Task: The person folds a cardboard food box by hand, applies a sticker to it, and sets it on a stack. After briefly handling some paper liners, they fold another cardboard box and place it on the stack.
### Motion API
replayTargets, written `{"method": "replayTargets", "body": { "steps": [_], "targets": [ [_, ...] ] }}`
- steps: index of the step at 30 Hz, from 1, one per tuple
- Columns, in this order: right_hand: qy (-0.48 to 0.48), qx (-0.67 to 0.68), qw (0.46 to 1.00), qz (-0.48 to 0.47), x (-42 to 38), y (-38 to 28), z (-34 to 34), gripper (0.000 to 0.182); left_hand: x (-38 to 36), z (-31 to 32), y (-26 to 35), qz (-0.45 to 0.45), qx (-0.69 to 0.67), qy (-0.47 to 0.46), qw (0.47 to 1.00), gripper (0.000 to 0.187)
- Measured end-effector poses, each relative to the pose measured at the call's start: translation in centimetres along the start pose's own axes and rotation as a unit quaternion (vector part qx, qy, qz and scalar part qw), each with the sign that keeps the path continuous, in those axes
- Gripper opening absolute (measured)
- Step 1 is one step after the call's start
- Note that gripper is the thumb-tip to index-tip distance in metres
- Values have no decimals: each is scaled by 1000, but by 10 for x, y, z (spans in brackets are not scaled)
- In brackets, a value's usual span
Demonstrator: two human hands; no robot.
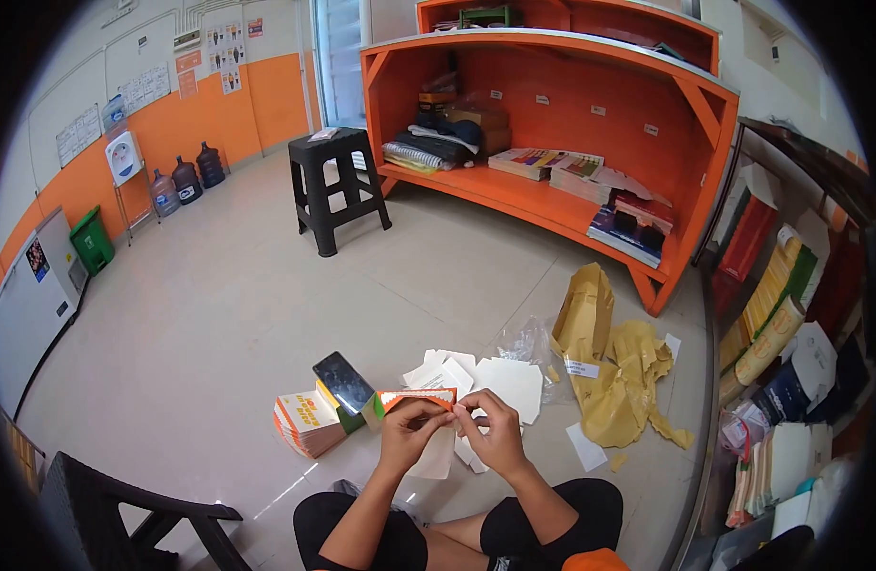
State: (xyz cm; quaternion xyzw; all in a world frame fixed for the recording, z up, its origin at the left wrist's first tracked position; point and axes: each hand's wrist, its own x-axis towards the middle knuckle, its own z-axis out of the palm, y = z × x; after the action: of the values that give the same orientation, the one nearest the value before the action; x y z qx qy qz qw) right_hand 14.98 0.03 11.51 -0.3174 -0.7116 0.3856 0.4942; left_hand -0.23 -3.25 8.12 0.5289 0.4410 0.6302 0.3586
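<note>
My left hand (411, 436) grips the left part of an orange and white folded card piece (417, 396), its fingers closed on it. My right hand (490, 433) pinches the right end of the same piece, close to my left hand. Below them a pale flap hangs down. Just left of my hands, a dark phone (344, 383) leans on a green and yellow box. Beside it stands a stack of printed orange and white cards (308, 419). White card sheets (509, 385) lie spread on the floor behind my hands.
Torn brown wrapping paper (623, 381) and clear plastic (525, 341) lie on the floor at the right. A black stool (338, 186) stands before an orange shelf (552, 57). Another black stool (124, 500) is at the lower left. Stacked papers line the right side.
</note>
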Motion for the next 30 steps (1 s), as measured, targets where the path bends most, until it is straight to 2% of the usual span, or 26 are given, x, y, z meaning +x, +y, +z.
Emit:
{"method": "replayTargets", "body": {
  "steps": [4, 7, 10, 16, 19, 22, 23, 25, 28, 29, 30],
  "targets": [
    [19, 89, 996, 26, 0, 3, 1, 9, 3, 2, 3, 57, 51, 18, 997, 14],
    [37, 149, 987, 46, -1, 13, 5, 9, 4, 10, 23, 52, 31, 66, 996, 19],
    [46, 117, 992, 23, -3, 16, 7, 10, 3, 8, 17, 40, 42, 43, 997, 24],
    [25, 138, 989, 54, -2, 16, 2, 6, 6, 3, 24, 143, 140, -36, 979, 27],
    [-29, 155, 987, 44, -1, 18, 0, 9, 6, 5, 34, 198, 216, -41, 955, 23],
    [-57, 5, 997, -58, 5, 13, -10, 14, 3, 1, 23, 142, 205, -31, 968, 19],
    [-37, 11, 997, -72, 7, 10, -12, 15, 4, 2, 28, 139, 228, -19, 964, 14],
    [5, 24, 995, -99, 8, 2, -13, 20, 7, -3, 31, 195, 270, -51, 942, 13],
    [58, -44, 997, -19, 7, -3, -23, 26, 7, -7, 36, 240, 349, -117, 898, 12],
    [59, -75, 995, -35, 11, 0, -27, 36, 7, -8, 32, 245, 361, -141, 889, 12],
    [68, -84, 994, -27, 12, 0, -31, 37, 6, -8, 28, 251, 372, -165, 879, 11]
  ]
}}
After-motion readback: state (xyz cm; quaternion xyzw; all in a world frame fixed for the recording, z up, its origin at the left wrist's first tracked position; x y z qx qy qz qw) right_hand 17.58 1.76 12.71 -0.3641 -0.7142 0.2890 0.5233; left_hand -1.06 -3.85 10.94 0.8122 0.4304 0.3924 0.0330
